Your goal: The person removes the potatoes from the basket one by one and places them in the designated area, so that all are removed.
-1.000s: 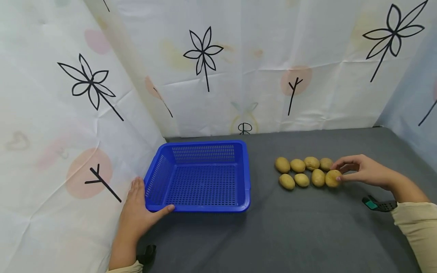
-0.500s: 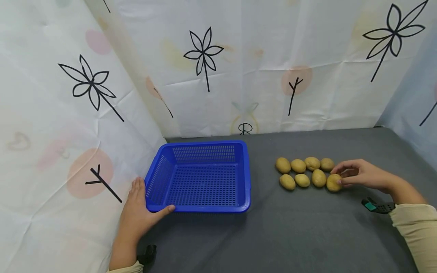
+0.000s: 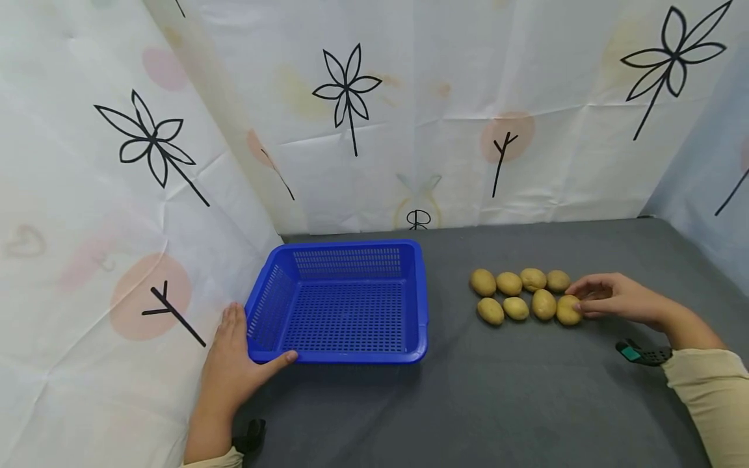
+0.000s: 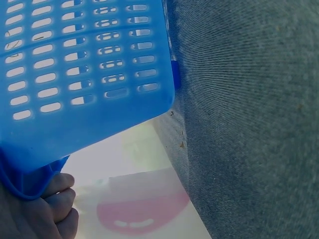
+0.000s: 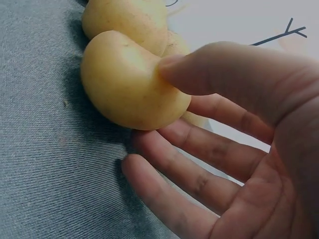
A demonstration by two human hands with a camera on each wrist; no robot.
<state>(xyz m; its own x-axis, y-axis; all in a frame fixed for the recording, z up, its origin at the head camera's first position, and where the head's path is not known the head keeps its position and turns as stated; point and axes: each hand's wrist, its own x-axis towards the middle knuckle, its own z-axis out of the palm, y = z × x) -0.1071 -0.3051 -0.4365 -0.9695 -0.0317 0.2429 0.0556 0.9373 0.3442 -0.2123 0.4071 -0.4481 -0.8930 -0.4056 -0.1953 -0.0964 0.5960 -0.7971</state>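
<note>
A blue plastic basket (image 3: 345,357) with slotted sides stands at the left of the grey tabletop, nothing inside it. My left hand (image 3: 236,364) rests on its near left corner, fingers straight along the left side and thumb on the front rim. In the left wrist view, fingertips (image 4: 62,199) show beside the blue rim (image 4: 30,191). Several potatoes lie in two rows right of the basket. My right hand (image 3: 623,299) holds the rightmost potato (image 3: 567,312) of the near row between thumb and fingers. The right wrist view shows the thumb pressed on this potato (image 5: 119,82).
Another potato (image 5: 124,20) lies just beyond the held one in the right wrist view. White printed cloth (image 3: 363,175) hangs behind and at the left of the table, close to the basket. Bare grey cloth (image 3: 468,403) stretches in front of the basket and potatoes.
My right hand has lowered slightly around the same potato, which stays at the end of the near row. The left hand and basket have not moved.
</note>
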